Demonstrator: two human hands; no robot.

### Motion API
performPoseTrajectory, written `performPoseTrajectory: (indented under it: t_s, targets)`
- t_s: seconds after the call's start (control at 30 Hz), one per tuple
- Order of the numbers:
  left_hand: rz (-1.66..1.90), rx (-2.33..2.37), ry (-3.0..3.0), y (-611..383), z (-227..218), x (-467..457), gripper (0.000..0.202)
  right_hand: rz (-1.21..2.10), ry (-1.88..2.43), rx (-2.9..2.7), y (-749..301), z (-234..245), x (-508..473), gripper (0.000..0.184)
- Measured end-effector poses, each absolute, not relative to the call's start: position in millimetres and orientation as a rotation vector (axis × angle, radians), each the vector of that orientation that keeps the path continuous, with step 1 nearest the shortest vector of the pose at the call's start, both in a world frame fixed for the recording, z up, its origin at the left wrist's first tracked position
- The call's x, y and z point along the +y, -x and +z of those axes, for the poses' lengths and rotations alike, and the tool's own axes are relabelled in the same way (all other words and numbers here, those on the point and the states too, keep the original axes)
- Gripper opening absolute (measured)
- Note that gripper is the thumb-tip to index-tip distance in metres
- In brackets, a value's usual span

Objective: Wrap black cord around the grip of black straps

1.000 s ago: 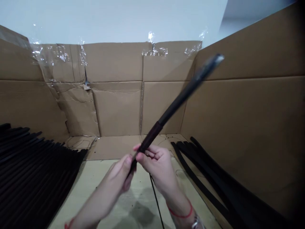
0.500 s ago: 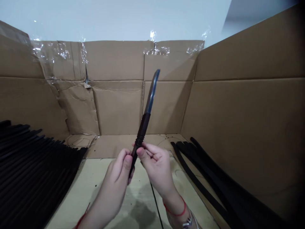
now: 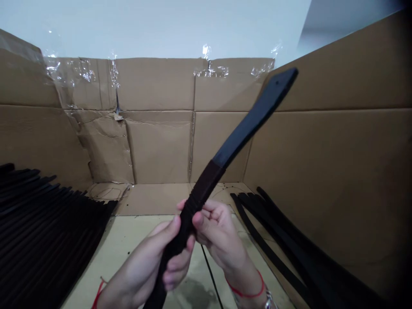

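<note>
Both hands hold a long, dark, slightly curved flat bar (image 3: 243,133) that slants up to the right. Its widened upper end has a small dark spot. Below the smooth bluish-black part sits a dark brown wrapped band, with ridged turns at its lower edge. My left hand (image 3: 161,253) is closed round the darker lower stretch, thumb on top. My right hand (image 3: 219,236) pinches the bar just below the ridges, with thumb in front and fingertips behind. A thin black cord (image 3: 210,272) runs down from beneath my right hand; its upper end is hidden.
Many similar dark bars (image 3: 58,240) lie in a row at left. Several longer curved dark strips (image 3: 273,240) rest at right. Taped cardboard walls (image 3: 157,146) enclose the pale work surface (image 3: 128,238) at the back and sides.
The bar has tilted further right, come closer and turned so that its flat face shows. My left hand's fingers now wrap round its lower part. My right hand still pinches near the ridges.
</note>
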State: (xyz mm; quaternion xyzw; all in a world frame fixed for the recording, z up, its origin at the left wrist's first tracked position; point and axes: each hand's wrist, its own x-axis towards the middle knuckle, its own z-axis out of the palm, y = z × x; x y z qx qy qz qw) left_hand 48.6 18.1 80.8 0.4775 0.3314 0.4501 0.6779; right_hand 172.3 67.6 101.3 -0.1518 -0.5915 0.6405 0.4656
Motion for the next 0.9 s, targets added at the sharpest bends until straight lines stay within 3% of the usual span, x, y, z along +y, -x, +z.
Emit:
performPoseTrajectory:
  t_s: [0.07, 0.13, 0.3, 0.43, 0.53, 0.6, 0.73, 0.9]
  targets:
    - [1.402, 0.955, -1.225, -51.2, 79.0, 19.5, 0.050, 1.431, 0.432, -1.354, -169.7, 102.6, 67.5, 0.041]
    - [1.566, 1.042, -1.275, -52.4, 77.8, 20.5, 0.046, 1.411, 0.446, -1.349, -168.8, 104.8, 66.5, 0.039]
    - [1.035, 0.763, -1.130, -48.0, 78.9, 19.2, 0.062, 1.427, 0.467, -1.440, -169.7, 106.5, 59.6, 0.033]
    - [1.389, 1.036, -1.306, -48.4, 78.7, 18.7, 0.057, 1.326, 0.548, -1.391, -165.4, 104.9, 58.7, 0.035]
    - [1.126, 0.892, -1.252, -46.7, 79.8, 17.5, 0.063, 1.490, 0.436, -1.551, -166.8, 105.5, 60.4, 0.036]
    - [1.062, 0.841, -1.268, -45.5, 81.4, 17.0, 0.065, 1.420, 0.436, -1.544, -167.9, 105.3, 61.5, 0.031]
    - [1.510, 1.279, -1.500, -44.7, 84.0, 17.3, 0.050, 1.148, 0.524, -1.300, -168.0, 102.8, 67.3, 0.021]
    - [1.220, 0.642, -1.386, -43.2, 82.0, 19.8, 0.048, 1.443, 0.465, -1.428, -177.3, 106.4, 68.7, 0.028]
